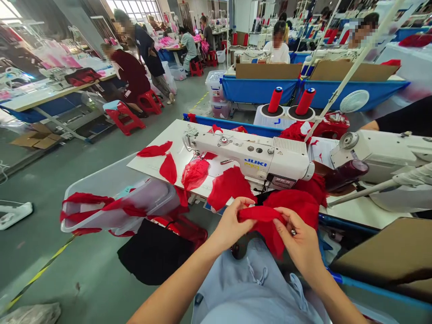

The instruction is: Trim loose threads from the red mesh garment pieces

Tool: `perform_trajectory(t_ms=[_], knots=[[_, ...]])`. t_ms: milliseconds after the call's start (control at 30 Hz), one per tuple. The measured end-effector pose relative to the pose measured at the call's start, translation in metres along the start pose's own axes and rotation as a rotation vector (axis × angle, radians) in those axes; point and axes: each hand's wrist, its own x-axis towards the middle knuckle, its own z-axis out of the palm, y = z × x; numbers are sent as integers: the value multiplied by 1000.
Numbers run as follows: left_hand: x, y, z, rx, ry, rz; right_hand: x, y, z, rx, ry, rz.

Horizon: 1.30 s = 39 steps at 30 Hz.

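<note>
Both my hands hold one piece of red fabric (266,222) over my lap. My left hand (232,225) pinches its left end with thumb and fingers closed. My right hand (299,240) grips the right end, a ring on one finger. More red fabric (297,202) is heaped just beyond, below the white Juki sewing machine (249,157). The machine stands on a white table (175,139) with red cut pieces (168,168) and a red mesh piece (195,173) lying on it.
A clear plastic bin (114,198) draped with red strips stands at the left of the table. Two red thread cones (275,100) stand behind the machine. A second machine (381,150) sits at the right. Other people work at far tables near red stools (123,117).
</note>
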Motion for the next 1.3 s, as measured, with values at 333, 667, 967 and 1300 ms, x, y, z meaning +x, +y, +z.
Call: perform_trajectory(t_ms=[333,667,967,1300], knots=[[-4,-20,-3,-588,56,-240,9,-4,1,568,-206,472],[-12,-13,22,-666,-25,-281,6,0,2,523,-62,388],[6,25,1,-80,-455,-429,6,-15,-2,661,-368,461],[-14,-8,23,454,295,495,-1,-19,14,892,-78,564]])
